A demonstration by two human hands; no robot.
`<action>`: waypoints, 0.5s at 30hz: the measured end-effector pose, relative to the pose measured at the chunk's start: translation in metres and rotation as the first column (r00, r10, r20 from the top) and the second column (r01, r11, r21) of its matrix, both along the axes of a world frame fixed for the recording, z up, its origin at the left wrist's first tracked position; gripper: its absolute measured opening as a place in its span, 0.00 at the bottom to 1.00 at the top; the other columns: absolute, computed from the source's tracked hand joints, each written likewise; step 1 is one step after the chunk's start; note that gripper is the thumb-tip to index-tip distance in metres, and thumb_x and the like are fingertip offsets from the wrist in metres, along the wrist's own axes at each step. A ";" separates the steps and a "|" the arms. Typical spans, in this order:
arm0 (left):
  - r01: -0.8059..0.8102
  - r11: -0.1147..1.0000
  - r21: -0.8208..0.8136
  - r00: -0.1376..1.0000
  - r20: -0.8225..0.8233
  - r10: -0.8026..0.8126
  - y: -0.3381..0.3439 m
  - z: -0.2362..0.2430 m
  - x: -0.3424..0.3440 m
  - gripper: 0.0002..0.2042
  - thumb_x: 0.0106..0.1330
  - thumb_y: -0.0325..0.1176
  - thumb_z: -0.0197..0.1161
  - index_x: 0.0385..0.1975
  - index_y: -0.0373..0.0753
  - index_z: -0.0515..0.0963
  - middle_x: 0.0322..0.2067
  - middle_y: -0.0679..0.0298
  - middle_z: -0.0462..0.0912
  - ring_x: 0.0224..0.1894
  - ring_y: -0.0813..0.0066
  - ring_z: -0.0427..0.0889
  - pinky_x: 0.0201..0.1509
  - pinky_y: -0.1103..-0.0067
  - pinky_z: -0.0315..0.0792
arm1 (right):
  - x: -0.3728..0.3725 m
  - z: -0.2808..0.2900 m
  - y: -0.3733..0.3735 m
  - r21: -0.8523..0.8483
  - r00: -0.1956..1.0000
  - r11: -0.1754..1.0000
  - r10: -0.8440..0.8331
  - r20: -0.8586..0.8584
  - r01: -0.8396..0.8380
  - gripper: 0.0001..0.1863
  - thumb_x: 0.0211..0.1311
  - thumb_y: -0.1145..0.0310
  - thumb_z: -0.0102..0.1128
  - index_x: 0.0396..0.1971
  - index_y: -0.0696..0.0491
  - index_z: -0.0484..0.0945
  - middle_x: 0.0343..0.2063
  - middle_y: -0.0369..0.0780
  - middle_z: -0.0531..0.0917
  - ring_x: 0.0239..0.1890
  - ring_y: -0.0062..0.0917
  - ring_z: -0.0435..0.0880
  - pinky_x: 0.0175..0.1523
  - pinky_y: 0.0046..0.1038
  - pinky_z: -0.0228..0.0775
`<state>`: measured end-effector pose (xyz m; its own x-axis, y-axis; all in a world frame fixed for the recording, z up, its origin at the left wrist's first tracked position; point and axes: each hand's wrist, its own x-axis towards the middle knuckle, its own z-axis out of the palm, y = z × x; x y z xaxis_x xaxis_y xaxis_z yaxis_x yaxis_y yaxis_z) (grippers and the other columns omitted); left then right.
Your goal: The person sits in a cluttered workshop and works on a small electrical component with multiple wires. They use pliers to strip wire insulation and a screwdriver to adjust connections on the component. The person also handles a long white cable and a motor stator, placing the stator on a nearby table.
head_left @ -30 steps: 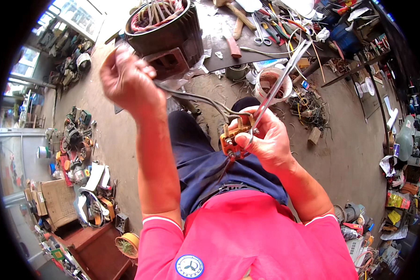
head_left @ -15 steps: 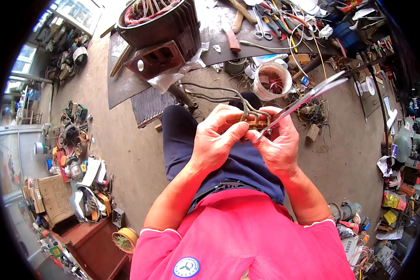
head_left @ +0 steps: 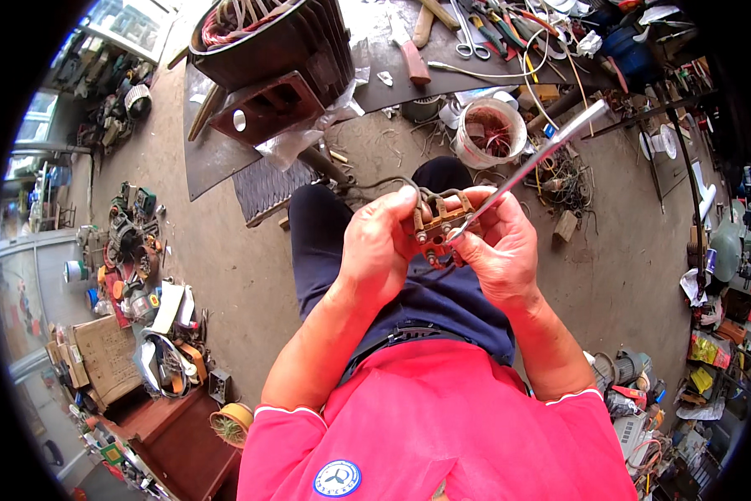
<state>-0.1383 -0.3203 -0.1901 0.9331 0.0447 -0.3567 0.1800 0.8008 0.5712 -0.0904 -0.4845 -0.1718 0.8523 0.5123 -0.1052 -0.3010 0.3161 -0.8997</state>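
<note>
Between my hands, above my lap, is a brown terminal block [head_left: 444, 224] with metal studs and several dark cables running up from it. My left hand [head_left: 379, 242] is closed on its left end, thumb against a cable. My right hand [head_left: 505, 255] is closed too, its fingers behind the block's right end. A long, slim silver metal tool [head_left: 551, 149] lies across that hand and points up to the right; its near end sits by my right thumb, and its exact kind is unclear. Red parts show under the block.
Ahead left, a large dark motor housing [head_left: 275, 63] with bundled wires stands on the bench [head_left: 375, 79]. Scissors [head_left: 469, 37], a wooden-handled tool [head_left: 414, 63] and pliers lie there. Below the bench edge are a white bucket [head_left: 513, 150] with copper wire and a wire tangle [head_left: 569, 184].
The block has tilted so its studs and red underside show. My left thumb has moved up onto a cable, and the silver tool has turned more steeply upward, its two legs now overlapping.
</note>
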 end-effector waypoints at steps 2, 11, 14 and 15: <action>0.013 0.998 -0.062 0.999 -0.034 -0.015 -0.001 0.010 0.003 0.13 0.73 0.38 0.51 0.33 0.35 0.78 0.35 0.58 0.84 0.32 0.70 0.83 0.39 0.72 0.78 | 0.004 0.001 -0.001 -0.038 0.999 0.999 0.011 -0.050 -0.013 0.22 0.60 0.82 0.62 0.53 0.59 0.67 0.46 0.42 0.80 0.43 0.22 0.82 0.47 0.24 0.79; -0.327 0.306 0.894 0.941 0.337 0.020 -0.001 -0.004 -0.010 0.13 0.57 0.19 0.65 0.42 0.38 0.81 0.44 0.62 0.76 0.40 0.71 0.75 0.39 0.78 0.72 | 0.024 -0.002 -0.011 -0.057 0.995 0.997 0.051 -0.091 -0.057 0.18 0.62 0.74 0.64 0.50 0.58 0.70 0.41 0.41 0.84 0.41 0.20 0.83 0.44 0.22 0.78; -0.398 0.186 0.898 0.890 0.427 -0.157 0.009 -0.011 -0.008 0.17 0.52 0.19 0.69 0.42 0.43 0.83 0.46 0.61 0.76 0.46 0.65 0.74 0.43 0.77 0.73 | 0.028 0.004 -0.013 -0.031 0.985 0.995 0.089 -0.150 -0.095 0.18 0.63 0.74 0.64 0.50 0.58 0.70 0.40 0.42 0.84 0.41 0.21 0.84 0.44 0.22 0.78; -0.404 0.195 0.894 0.884 0.436 -0.170 0.011 -0.012 -0.006 0.16 0.52 0.19 0.69 0.41 0.43 0.83 0.47 0.61 0.76 0.46 0.66 0.74 0.43 0.77 0.73 | 0.027 0.000 -0.012 -0.028 0.988 0.997 0.070 -0.138 -0.075 0.17 0.64 0.74 0.63 0.49 0.58 0.70 0.40 0.42 0.84 0.39 0.22 0.84 0.42 0.22 0.78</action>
